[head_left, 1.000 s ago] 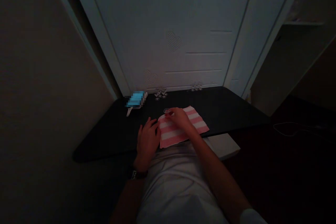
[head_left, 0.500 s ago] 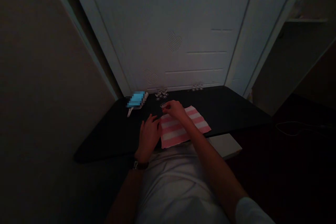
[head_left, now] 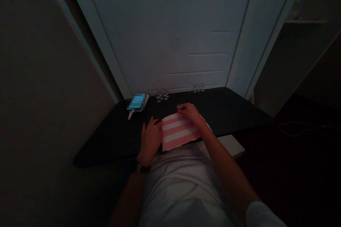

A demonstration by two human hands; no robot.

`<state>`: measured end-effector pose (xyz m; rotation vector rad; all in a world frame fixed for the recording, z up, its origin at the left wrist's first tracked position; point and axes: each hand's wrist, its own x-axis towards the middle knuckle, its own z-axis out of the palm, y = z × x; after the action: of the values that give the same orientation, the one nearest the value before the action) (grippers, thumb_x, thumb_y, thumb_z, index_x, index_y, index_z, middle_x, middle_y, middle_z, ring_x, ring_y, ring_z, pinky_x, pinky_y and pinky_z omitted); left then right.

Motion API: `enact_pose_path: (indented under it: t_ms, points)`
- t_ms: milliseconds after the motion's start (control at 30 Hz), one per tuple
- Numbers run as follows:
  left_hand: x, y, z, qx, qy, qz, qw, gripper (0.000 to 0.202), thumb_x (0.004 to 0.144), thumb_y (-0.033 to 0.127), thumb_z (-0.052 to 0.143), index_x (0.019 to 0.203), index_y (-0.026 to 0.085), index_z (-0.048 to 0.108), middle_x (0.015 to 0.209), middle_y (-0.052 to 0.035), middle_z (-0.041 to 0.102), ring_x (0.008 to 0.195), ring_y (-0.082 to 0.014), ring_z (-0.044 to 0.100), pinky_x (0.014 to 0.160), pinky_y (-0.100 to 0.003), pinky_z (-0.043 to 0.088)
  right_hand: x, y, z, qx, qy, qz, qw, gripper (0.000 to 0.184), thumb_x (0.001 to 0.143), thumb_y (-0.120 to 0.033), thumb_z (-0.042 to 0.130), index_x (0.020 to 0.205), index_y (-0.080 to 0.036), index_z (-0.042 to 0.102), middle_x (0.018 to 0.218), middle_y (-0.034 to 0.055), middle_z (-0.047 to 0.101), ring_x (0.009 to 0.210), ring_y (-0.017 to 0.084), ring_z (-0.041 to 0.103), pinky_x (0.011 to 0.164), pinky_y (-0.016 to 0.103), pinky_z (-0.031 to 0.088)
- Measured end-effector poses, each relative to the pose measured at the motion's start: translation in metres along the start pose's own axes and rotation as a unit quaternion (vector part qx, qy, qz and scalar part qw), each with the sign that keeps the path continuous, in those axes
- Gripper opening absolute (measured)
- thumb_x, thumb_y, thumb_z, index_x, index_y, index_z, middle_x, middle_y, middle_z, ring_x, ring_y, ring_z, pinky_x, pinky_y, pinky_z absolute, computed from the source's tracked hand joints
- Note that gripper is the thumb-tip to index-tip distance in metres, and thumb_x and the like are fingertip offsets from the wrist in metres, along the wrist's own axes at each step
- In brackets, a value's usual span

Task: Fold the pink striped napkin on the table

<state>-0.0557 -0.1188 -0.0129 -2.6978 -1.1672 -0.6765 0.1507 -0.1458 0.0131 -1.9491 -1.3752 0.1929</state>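
Note:
A pink and white striped cloth (head_left: 178,133) lies on the near part of a black table (head_left: 229,113). My left hand (head_left: 151,138) rests flat on the table at the cloth's left edge, fingers spread. My right hand (head_left: 190,111) is at the cloth's far edge, fingers curled around a small clear glass piece (head_left: 179,106) that is hard to make out in the dim light.
Two clusters of small clear glasses (head_left: 162,95) (head_left: 199,87) stand at the table's back edge by a white panelled door (head_left: 186,32). A blurred blue object (head_left: 137,102) lies at the back left. A white block (head_left: 231,144) sits below the table's front edge.
My right hand has moved to the right along the cloth's far edge with the small glass piece. My left hand has stayed at the cloth's left edge.

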Motion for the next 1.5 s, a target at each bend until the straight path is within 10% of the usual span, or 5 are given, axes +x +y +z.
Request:
enact_pose_path:
  t_ms: [267,667,1000,1367,1500]
  points:
    - [0.000,0.001,0.000,0.002,-0.007,-0.002,1.000,0.035,0.086,0.018,0.035,0.113,0.021,0.056,0.124,-0.0091,0.053,0.127,-0.0264,0.033,0.101,-0.051,0.027,0.002,0.043,-0.041,-0.017,0.059,0.044,0.997,0.020,0.075,-0.023,0.059,0.091,-0.015,0.068,0.088,0.0087,0.068,0.079,0.014,0.060,0.065,0.021,0.039]
    - [0.000,0.002,0.000,0.008,-0.013,-0.003,1.000,0.034,0.086,0.016,0.035,0.113,0.020,0.056,0.125,-0.0095,0.052,0.127,-0.0264,0.032,0.101,-0.052,0.027,0.002,-0.036,0.034,0.047,-0.071,-0.100,0.991,0.019,0.075,-0.024,0.062,0.092,-0.022,0.069,0.090,0.0007,0.069,0.084,0.014,0.062,0.074,0.020,0.043]
    - [-0.001,0.005,-0.002,-0.009,-0.004,-0.004,1.000,0.034,0.087,0.017,0.035,0.113,0.021,0.056,0.124,-0.0092,0.053,0.127,-0.0262,0.033,0.100,-0.053,0.027,-0.007,0.047,-0.044,0.012,0.075,0.023,0.997,0.022,0.078,-0.018,0.056,0.094,-0.007,0.067,0.088,0.0127,0.066,0.079,0.014,0.059,0.071,0.025,0.039]
    - [0.001,0.005,-0.004,-0.004,-0.010,-0.011,1.000,0.033,0.087,0.019,0.036,0.114,0.022,0.055,0.125,-0.0095,0.052,0.126,-0.0272,0.033,0.099,-0.054,0.029,-0.026,-0.047,0.022,0.067,-0.032,-0.092,0.993,0.019,0.076,-0.026,0.061,0.092,-0.021,0.069,0.090,0.0018,0.069,0.083,0.015,0.062,0.074,0.022,0.044]
    - [-0.001,0.006,-0.005,-0.005,-0.004,-0.018,1.000,0.033,0.087,0.019,0.036,0.114,0.021,0.056,0.124,-0.0100,0.053,0.126,-0.0274,0.033,0.098,-0.053,0.030,-0.042,-0.039,0.020,0.071,-0.029,-0.101,0.992,0.020,0.077,-0.029,0.059,0.093,-0.021,0.068,0.089,0.0026,0.069,0.083,0.015,0.062,0.075,0.023,0.044]
